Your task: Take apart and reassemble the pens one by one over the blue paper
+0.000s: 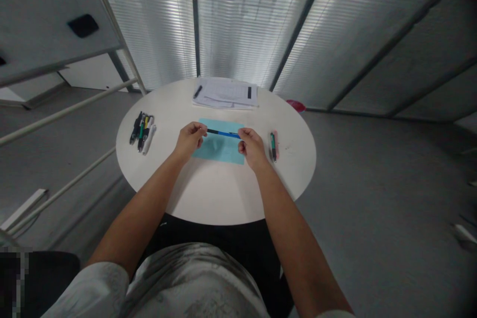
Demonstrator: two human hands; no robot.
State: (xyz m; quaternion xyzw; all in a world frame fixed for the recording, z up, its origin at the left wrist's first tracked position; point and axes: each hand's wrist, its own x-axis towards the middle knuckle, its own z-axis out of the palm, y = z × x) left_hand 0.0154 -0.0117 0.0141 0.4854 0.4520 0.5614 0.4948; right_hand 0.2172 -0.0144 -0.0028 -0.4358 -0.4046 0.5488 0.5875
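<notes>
A blue pen (223, 133) with a black grip section stretches level between my two hands, above a light-blue sheet (219, 153) on the table. My left hand (191, 140) pinches its black end between thumb and fingers. At the blue end, by the clip, my right hand (252, 145) grips it in the same way. Right of my right hand lies a green and black pen (273, 146), on or beside something pinkish. Off to the left is a group of several pens and markers (142, 131), dark, green, yellow and white.
The round white table (216, 203) carries a stack of papers (225, 93) at its far edge, with a dark pen (198, 92) on top. Behind stand window blinds (238, 20). A pale metal frame (70, 112) stands at the left. A red object (296, 105) shows past the far right edge.
</notes>
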